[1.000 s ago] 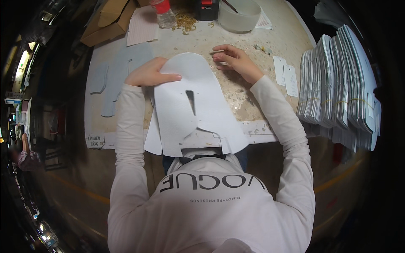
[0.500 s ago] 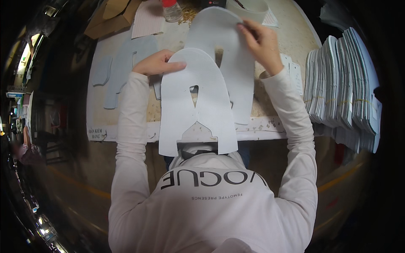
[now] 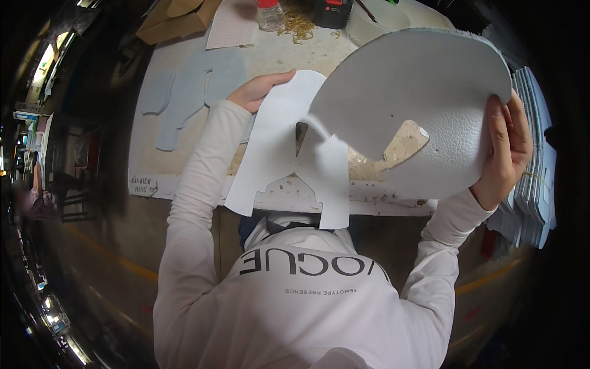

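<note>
My left hand [image 3: 261, 91] pinches the left edge of a white cut-out panel [image 3: 276, 138], thumb on top and the other fingers hidden under it. This panel has a rounded far end, a narrow slot in its middle and two legs pointing toward me. On the right, my right hand [image 3: 507, 150] grips the edge of a larger-looking grey-white panel [image 3: 412, 80] with a pebbled, leather-like surface. It is raised, tilted and curved, and it covers part of the white panel's right side. Through its opening the tabletop shows.
Bluish-grey cut pieces [image 3: 203, 92] lie on the worn table [image 3: 166, 175] at left. Along the back are a cardboard box [image 3: 175, 21], paper [image 3: 232, 24], a red-lidded jar [image 3: 270, 17], rubber bands [image 3: 298, 27] and a whitish tub [image 3: 369, 27]. Banded panel stacks [image 3: 534, 184] stand at right.
My right hand has swung right and nearer with the grey-white panel, which is now lifted and turned. The left hand and its white panel have shifted slightly right in view.
</note>
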Demonstrator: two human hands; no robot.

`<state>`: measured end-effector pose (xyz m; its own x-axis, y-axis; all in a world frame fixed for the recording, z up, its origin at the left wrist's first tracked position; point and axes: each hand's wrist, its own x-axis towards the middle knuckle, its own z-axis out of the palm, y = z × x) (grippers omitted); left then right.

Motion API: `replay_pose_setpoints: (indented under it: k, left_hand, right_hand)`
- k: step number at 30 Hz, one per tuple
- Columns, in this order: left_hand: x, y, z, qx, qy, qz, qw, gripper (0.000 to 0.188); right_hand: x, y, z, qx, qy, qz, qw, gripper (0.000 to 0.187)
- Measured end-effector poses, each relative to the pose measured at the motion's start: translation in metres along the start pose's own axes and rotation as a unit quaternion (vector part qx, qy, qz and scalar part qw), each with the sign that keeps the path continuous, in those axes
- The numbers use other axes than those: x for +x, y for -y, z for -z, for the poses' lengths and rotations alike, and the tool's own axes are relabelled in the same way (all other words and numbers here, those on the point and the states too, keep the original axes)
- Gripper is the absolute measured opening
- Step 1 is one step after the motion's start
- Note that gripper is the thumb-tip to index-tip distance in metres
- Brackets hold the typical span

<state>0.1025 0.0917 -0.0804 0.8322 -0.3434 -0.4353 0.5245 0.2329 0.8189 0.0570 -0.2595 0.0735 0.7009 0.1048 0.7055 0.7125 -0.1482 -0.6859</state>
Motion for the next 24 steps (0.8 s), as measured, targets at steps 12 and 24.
replay_pose_setpoints:
  k: [12,24]
  left_hand:
    - [-0.003,-0.001,-0.007,-0.025,-0.025,0.017,0.999,0.042]
    - [-0.016,-0.009,-0.022,0.148,-0.087,-0.158,0.972,0.041]
  right_hand:
    - [-0.051,-0.157,-0.094,-0.045,0.277,-0.348,0.895,0.024]
    - [-0.051,-0.144,-0.104,0.011,0.283,-0.296,0.912,0.025]
